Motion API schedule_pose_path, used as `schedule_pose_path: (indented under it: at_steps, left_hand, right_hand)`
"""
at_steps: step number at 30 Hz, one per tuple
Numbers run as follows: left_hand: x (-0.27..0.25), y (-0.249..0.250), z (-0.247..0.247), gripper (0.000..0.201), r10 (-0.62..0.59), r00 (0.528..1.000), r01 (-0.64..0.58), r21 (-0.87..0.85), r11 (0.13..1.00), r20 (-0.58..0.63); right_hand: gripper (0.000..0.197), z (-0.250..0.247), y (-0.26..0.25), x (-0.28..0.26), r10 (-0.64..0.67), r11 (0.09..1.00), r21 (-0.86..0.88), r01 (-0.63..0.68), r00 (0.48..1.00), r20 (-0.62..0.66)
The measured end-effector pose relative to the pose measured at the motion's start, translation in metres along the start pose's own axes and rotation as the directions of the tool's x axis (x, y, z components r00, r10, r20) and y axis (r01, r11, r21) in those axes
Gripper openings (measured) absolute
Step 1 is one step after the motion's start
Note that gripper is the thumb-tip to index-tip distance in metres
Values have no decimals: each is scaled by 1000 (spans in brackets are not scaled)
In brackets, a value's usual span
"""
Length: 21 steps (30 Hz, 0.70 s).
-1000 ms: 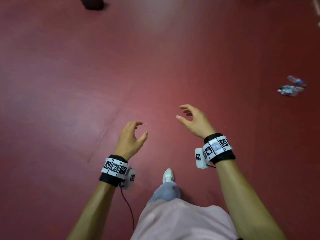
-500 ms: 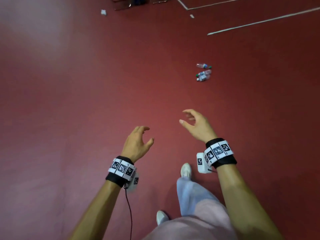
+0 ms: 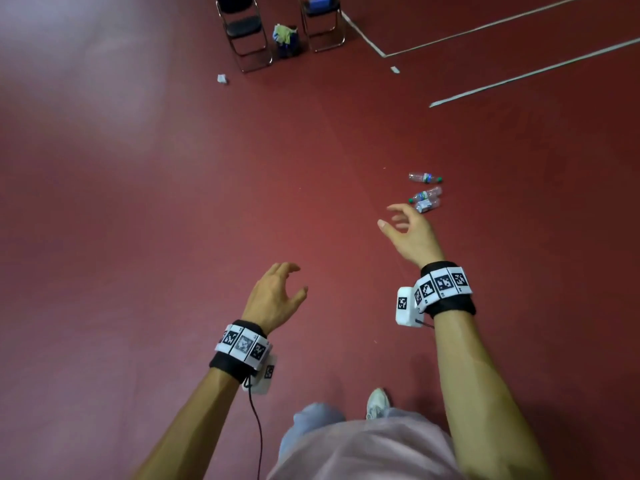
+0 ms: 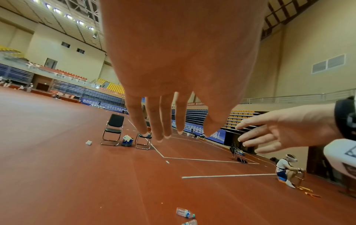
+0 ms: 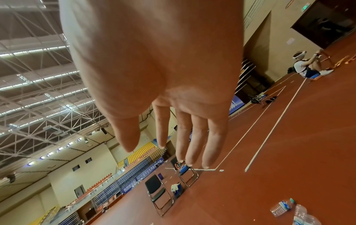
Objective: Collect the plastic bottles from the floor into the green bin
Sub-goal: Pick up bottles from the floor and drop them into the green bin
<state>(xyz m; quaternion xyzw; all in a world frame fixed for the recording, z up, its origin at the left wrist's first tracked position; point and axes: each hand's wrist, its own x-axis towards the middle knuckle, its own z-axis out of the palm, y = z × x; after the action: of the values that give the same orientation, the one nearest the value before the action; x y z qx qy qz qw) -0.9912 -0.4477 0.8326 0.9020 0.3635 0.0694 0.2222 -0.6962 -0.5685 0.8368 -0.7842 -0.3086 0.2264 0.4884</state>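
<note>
Three clear plastic bottles lie close together on the red floor ahead to the right: one bottle (image 3: 424,177) farthest, and a pair of bottles (image 3: 426,199) side by side just past my right fingertips in the picture. My right hand (image 3: 389,216) is stretched forward towards them, fingers loosely spread and holding nothing. My left hand (image 3: 298,278) hangs lower and to the left, fingers loosely curled and also empty. Two of the bottles (image 4: 185,213) show low in the left wrist view, and a bottle (image 5: 282,207) in the right wrist view's lower right corner. I see no green bin.
Two black folding chairs (image 3: 244,32) stand at the far end with a small dark bucket (image 3: 287,41) holding cloth between them. A crumpled white scrap (image 3: 222,78) lies nearby. White court lines (image 3: 519,76) cross the floor at right. A seated person (image 4: 285,169) is far off to the right.
My view has swung towards the bottles, which now sit nearer and just beyond my right hand. The chairs have come into sight. My right hand reaches further forward; both hands stay empty.
</note>
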Motion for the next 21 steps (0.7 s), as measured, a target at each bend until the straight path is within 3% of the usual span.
schedule_pose_path:
  at_steps: [6, 10, 15, 21]
  left_hand:
    - [121, 8, 8, 45, 2, 999, -2, 2, 1000, 44]
    - [225, 10, 28, 46, 49, 995, -51, 13, 999, 92]
    - [388, 22, 56, 47, 134, 981, -135, -7, 991, 140]
    - [600, 76, 72, 49, 271, 925, -292, 45, 955, 266]
  right_hand:
    - [39, -14, 29, 102, 52, 998, -20, -51, 998, 20]
    - [38, -36, 52, 185, 95, 995, -16, -95, 995, -36]
    - [34, -69, 79, 306, 152, 987, -43, -157, 983, -101]
    - [38, -133, 76, 423, 208, 974, -32, -224, 943, -261]
